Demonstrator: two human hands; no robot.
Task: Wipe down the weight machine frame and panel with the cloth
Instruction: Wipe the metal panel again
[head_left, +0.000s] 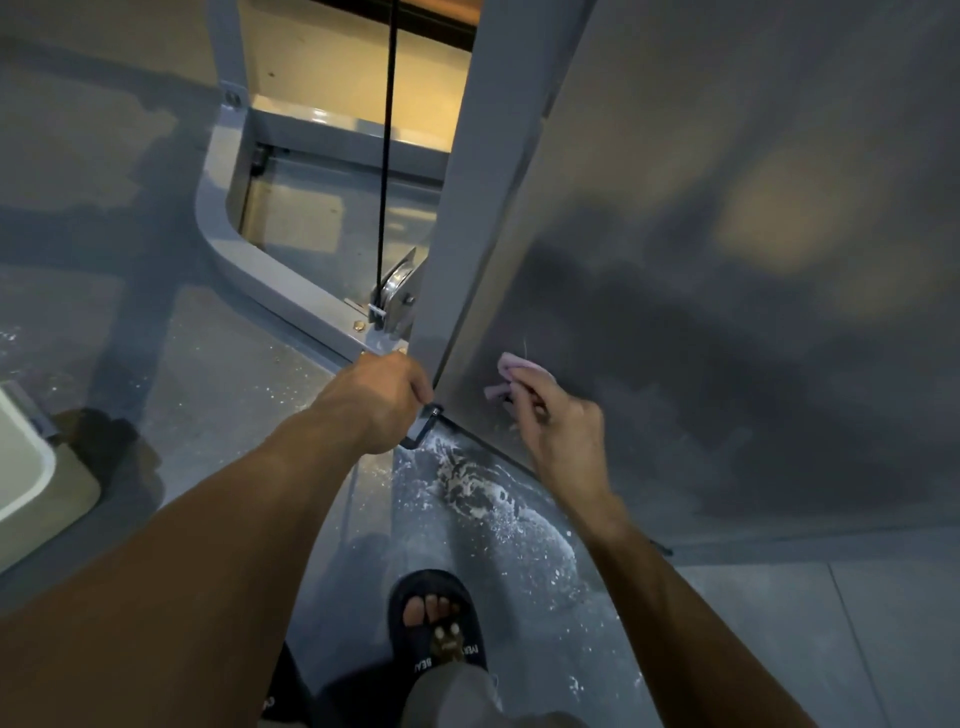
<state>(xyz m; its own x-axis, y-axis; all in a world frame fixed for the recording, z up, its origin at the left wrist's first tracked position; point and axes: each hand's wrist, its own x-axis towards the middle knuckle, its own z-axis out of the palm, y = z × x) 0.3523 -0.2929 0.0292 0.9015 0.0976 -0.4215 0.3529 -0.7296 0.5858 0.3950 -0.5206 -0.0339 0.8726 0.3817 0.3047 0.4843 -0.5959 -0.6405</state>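
The cloth (511, 376) is being pinched by the right hand (558, 431) against the panel (701, 260) to wipe low. The left hand (382, 400) is curling, seemingly bracing at the frame (467, 171) corner.

2 bare forearms (218, 545), no sleeves. A dark slide sandal (439, 623) with white lettering on its strap covers 1 foot; grey trousers (457, 696) show at the knee.

Only legible txt I can spot is on the dark rubber slide sandal (441, 623) at bottom centre: white caps across its strap, upside down from my cam, approx "BEA" on one side and a few more letters on the other (too small and skewed for me to read w/ confidence). No other labels, nos. or signs I can read.
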